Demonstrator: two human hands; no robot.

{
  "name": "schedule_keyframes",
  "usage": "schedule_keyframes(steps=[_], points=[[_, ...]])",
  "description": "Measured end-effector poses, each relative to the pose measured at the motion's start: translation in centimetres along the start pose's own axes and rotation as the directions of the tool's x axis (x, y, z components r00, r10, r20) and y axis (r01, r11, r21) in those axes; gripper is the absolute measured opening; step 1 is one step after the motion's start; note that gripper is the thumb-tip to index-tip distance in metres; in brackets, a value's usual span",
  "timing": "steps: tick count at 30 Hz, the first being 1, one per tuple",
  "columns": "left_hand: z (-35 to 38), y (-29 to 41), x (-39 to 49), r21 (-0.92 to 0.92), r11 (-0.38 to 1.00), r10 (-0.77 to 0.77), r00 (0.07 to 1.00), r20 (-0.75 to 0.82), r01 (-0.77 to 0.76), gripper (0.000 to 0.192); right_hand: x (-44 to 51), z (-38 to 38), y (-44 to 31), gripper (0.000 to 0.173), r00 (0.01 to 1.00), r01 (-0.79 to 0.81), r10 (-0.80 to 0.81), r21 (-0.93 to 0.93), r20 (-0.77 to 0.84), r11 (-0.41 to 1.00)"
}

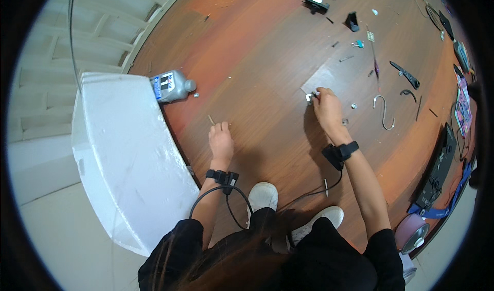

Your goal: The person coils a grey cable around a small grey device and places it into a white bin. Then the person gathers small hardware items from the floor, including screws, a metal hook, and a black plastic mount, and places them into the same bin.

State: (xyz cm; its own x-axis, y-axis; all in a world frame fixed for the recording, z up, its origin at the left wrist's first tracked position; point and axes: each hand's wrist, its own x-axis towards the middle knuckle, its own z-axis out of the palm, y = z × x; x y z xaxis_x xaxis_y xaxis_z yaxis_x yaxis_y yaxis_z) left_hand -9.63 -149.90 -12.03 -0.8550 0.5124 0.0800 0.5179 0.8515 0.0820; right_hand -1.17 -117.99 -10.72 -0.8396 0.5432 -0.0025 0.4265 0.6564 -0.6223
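Note:
Low over the wooden floor, my left hand (221,140) has its fingers drawn together around one end of a thin, light-coloured stick-like piece (211,119). Farther right, the fingertips of my right hand (329,109) pinch a small metal piece (310,98), whose kind I cannot tell. That piece is at the near corner of a pale, shiny sheet (320,76) on the floor. A small round metal piece (354,106) and a small clear piece (345,121) lie right of my right hand. Each wrist wears a black strap with a cabled black box.
A white foam block (131,148) and a grey plastic bottle (173,85) stand at left. A metal S-hook (383,111), a black-handled tool (405,75), a teal clip (359,44) and black brackets (316,5) lie at right and beyond. A pink lidded pot (412,233) is at lower right.

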Motion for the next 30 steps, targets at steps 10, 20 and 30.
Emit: schedule_keyframes(steps=[10, 20, 30], points=[[0.9, -5.0, 1.6, -0.464, 0.696, -0.625, 0.781, -0.014, 0.548, 0.010, 1.0, 1.4, 0.3, 0.012, 0.999, -0.031, 0.027, -0.194, -0.021, 0.981], [4.0, -3.6, 4.1, -0.118, 0.877, -0.478, 0.873, -0.102, 0.466, 0.016, -2.0, 0.8, 0.0, 0.021, 0.979, -0.188, 0.180, 0.081, 0.093, 0.979], [1.7, -0.3, 4.8, -0.814, 0.016, -0.449, 0.731, 0.514, 0.581, 0.012, -6.1, -1.9, -3.4, 0.026, 0.909, -0.393, 0.305, 0.345, 0.283, 0.852]])
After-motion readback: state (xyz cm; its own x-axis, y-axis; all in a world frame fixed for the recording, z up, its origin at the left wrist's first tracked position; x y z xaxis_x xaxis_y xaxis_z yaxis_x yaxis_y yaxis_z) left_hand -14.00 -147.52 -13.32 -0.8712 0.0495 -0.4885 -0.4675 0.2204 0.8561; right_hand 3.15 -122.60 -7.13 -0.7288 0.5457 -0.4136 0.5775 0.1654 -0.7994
